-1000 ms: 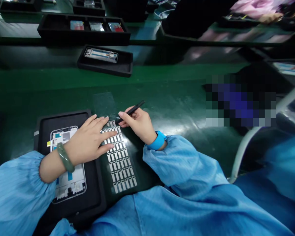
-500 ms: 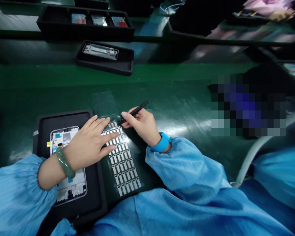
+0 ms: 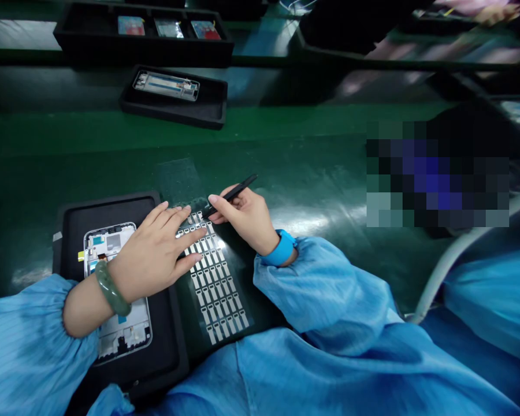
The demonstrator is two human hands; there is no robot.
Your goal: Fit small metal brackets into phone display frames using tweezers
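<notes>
A clear sheet with rows of small silver stickers lies on the green bench. My left hand is open, its fingers spread over the upper left part of the sheet. In my right hand are black tweezers, pinched between thumb and fingers. The tweezers' tip is at the top row of stickers; whether it grips one is too small to tell. Partly under my left hand and forearm, a phone frame sits in a black tray.
Farther back, a smaller black tray holds another phone frame. A compartmented black box with several flat packets stands on the shelf behind. A pale curved tube is at the right, near a blurred-out dark object. Another person's hand shows at top right.
The whole view has shifted slightly, so things sit a little higher and farther left. Both hands stay at the top of the sheet, with the tweezers still at the upper row.
</notes>
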